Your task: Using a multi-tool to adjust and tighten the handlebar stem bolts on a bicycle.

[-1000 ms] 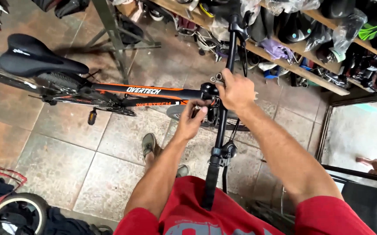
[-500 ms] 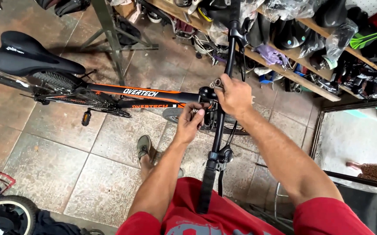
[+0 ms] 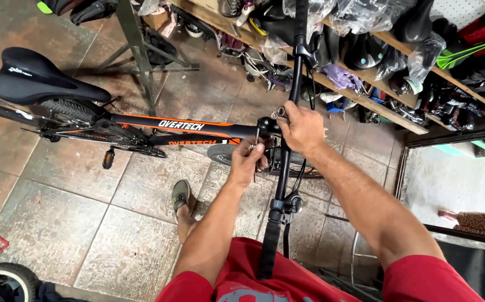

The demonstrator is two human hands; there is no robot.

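A black and orange bicycle frame (image 3: 186, 127) stands across the tiled floor, its black saddle (image 3: 35, 78) at the left. The black handlebar (image 3: 296, 72) runs away from me, with its near grip (image 3: 267, 246) by my red shorts. My right hand (image 3: 304, 131) is closed over the stem at the middle of the bar. My left hand (image 3: 248, 162) sits just beside it, pinching a thin metal tool (image 3: 256, 140) that looks like a hex key, its tip at the stem. The stem bolts are hidden under my hands.
A wooden shelf (image 3: 399, 120) along the back holds several saddles and bagged parts. A green metal stand (image 3: 141, 56) rises behind the frame. My shoe (image 3: 181, 196) and a pedal (image 3: 108, 157) are below the frame. Another wheel (image 3: 1, 279) lies bottom left; another person's foot (image 3: 449, 215) shows at the right.
The view has shifted a little as my head moved. Both hands stay at the stem, the left one still working the tool there.
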